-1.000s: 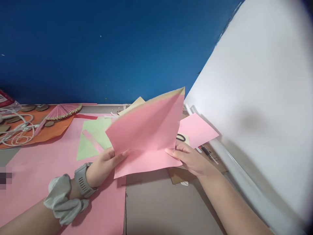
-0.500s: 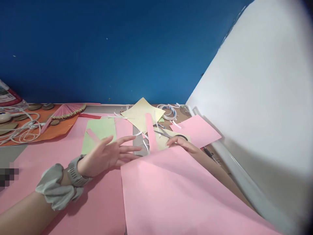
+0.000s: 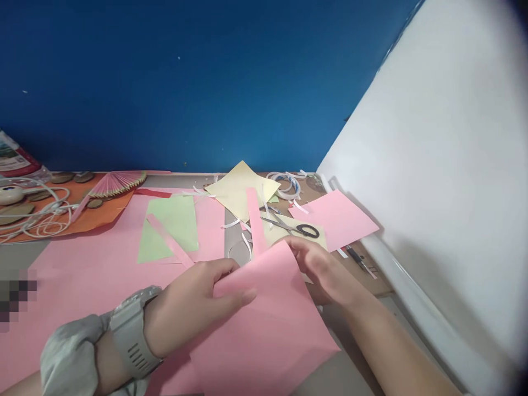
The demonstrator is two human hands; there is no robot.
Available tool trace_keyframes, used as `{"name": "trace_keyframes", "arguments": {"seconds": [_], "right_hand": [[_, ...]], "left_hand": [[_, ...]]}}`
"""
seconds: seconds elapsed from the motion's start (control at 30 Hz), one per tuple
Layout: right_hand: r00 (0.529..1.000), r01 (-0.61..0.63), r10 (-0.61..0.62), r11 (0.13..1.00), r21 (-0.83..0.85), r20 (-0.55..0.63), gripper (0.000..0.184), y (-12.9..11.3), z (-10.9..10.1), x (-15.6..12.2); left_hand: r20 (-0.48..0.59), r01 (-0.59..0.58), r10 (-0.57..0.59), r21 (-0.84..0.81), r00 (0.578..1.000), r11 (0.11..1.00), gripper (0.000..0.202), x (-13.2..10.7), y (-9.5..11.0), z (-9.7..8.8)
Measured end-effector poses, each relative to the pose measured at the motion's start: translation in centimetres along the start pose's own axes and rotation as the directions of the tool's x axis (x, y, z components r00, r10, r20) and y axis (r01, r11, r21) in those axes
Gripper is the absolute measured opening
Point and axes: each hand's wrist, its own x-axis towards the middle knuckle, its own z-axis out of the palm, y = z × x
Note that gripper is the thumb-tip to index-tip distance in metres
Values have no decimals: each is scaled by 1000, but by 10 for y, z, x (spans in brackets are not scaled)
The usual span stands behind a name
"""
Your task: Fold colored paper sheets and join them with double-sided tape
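A pink paper sheet is held low in front of me over the table. My left hand, with a grey watch and a scrunchie at the wrist, pinches the sheet's upper left edge. My right hand grips its far top corner, fingers curled over the edge. Black-handled scissors lie just beyond my right hand on a pale yellow sheet.
A large pink sheet covers the left table, with a green paper and pink strips on it. Orange paper, a folded pink fan and white cable lie far left. A white board leans at the right. Blue wall behind.
The pink sheet came down from upright to flat half a second ago; now both hands have closed on its far edge and drawn it nearer, my left hand shutting from open.
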Motion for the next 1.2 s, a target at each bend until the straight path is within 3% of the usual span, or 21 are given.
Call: {"name": "trace_keyframes", "arguments": {"seconds": [0.1,0.23,0.47,0.87,1.0,1.2], "right_hand": [[997,-11,-6,976,-216,-77,34,1,4,-2],[1000,-19,23,954,-300,10,30,-3,17,-5],[999,-17,26,936,-352,20,36,1,25,-5],[999,-9,26,916,-401,36,41,4,26,-4],[998,3,25,911,-412,63,39,4,29,-3],[996,51,-19,916,-397,85,35,7,31,-2]], "left_hand": [[73,-42,48,-86,996,995,24,-4,3,-2],[195,-29,61,-161,979,986,20,-7,7,-1],[41,70,-70,2,997,998,37,-2,3,12],[32,112,-114,66,993,992,42,-1,-2,10],[57,111,-110,-23,992,994,39,-1,-2,10],[-3,102,-103,-56,995,993,38,-2,-1,18]]}}
